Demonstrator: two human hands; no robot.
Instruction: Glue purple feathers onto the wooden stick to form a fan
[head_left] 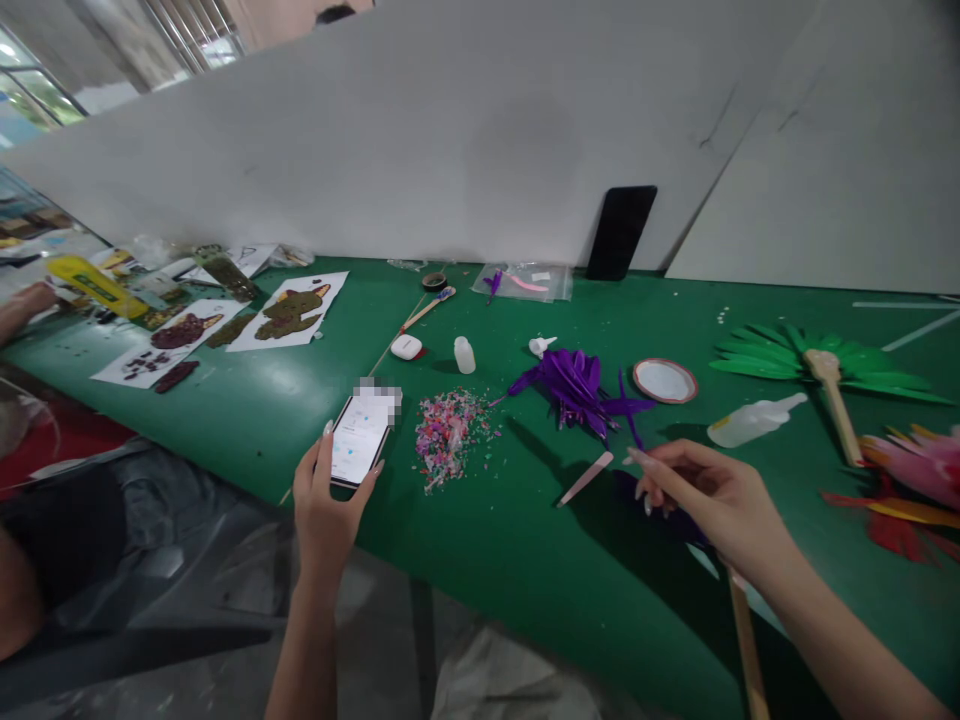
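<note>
My left hand (324, 505) grips a white smartphone (361, 438) by its lower end, screen lit, over the near edge of the green table (495, 540). My right hand (712, 500) hovers low over the table with fingers loosely curled, above a dark purple feather piece and a wooden stick (746, 640). A pale flat wooden stick (585, 478) lies just left of its fingertips. A purple feather bundle (574, 390) and a pile of pink and multicoloured flakes (448, 433) lie between my hands.
A round lid (665, 380), a clear glue bottle (754, 420), small white bottles (465, 355), a green feather fan (817, 362) and red-pink feathers (911, 480) lie on the right. Mosaic pictures (289, 312) and another person's hand (26, 305) are far left. A black phone (620, 232) leans on the wall.
</note>
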